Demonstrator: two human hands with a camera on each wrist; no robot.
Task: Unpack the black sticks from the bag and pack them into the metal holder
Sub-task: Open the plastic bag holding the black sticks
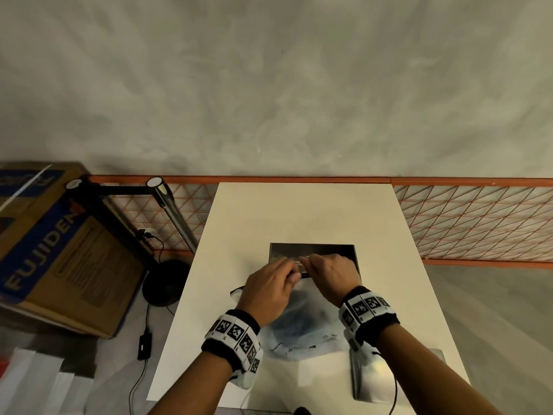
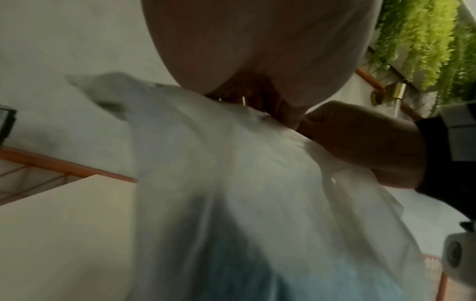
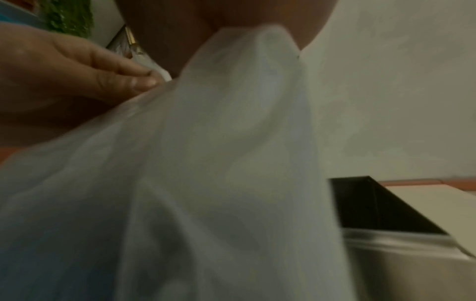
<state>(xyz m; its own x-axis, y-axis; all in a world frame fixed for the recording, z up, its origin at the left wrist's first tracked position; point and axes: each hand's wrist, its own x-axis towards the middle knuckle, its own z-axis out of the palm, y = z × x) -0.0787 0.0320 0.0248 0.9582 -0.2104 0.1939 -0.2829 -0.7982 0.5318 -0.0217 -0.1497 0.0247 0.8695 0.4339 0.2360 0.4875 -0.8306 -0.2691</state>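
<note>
Nearest the person, a flat silvery metal piece (image 1: 363, 374) lies at the near right edge of the white rectangular table (image 1: 239, 223), just under the right forearm. Beyond it, a translucent whitish plastic bag (image 1: 302, 324) with a bluish tint low down sits at mid-table, its body resting on the tabletop while its top is drawn upward between the two hands. Something dark shows faintly through the plastic, but whether it is the black sticks cannot be told.

The left hand (image 1: 267, 290) has its fingers curled and pinches the top edge of the bag; from the right wrist view its fingertips (image 3: 144, 80) press together on the film. The right hand (image 1: 330, 272) likewise pinches the bag's top, with the plastic bunched up into its curled fingers. The two hands are close together, nearly touching.

Just behind the hands stands the rectangular open-topped metal holder (image 1: 314, 250), with brushed steel walls and a dark inside; the bag's top rises in front of its near wall.

Further off, an orange wire-mesh fence (image 1: 472, 223) runs behind the table, and a brown cardboard box with blue lettered bands (image 1: 59, 250) sits at far left.
</note>
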